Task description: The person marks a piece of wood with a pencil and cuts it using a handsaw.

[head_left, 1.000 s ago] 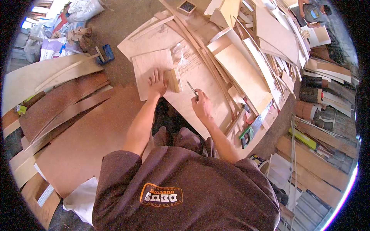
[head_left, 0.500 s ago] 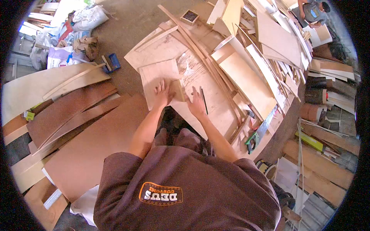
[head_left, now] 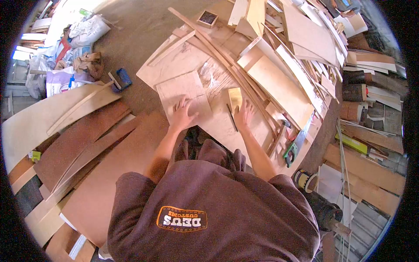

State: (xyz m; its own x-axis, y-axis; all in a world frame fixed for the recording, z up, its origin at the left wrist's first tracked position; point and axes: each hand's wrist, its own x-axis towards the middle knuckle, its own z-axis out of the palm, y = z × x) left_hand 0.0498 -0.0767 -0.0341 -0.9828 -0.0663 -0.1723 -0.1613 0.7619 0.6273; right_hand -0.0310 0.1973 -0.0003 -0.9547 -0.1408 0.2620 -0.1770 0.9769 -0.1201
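Observation:
My left hand (head_left: 182, 115) rests with fingers spread on the near part of a pale square plywood piece (head_left: 185, 89), which shows faint lines. My right hand (head_left: 245, 115) is off to the right, its thumb and fingers at the near end of a small yellowish wooden block (head_left: 235, 97), gripping it. A thin dark stick (head_left: 231, 117), perhaps a pencil, lies just left of that hand. Under all of these is a larger plywood sheet (head_left: 218, 124).
A green-handled handsaw (head_left: 291, 153) lies at the right edge. Long wooden strips (head_left: 218, 54) and stacked boards (head_left: 279, 83) cover the far right. A small box of dark bits (head_left: 207, 18) sits at the back. Brown panels (head_left: 109, 170) lie to the left.
My right hand has moved right with the wooden block, away from the square plywood piece. The block now lies beyond the dark stick. My left hand stays on the plywood piece.

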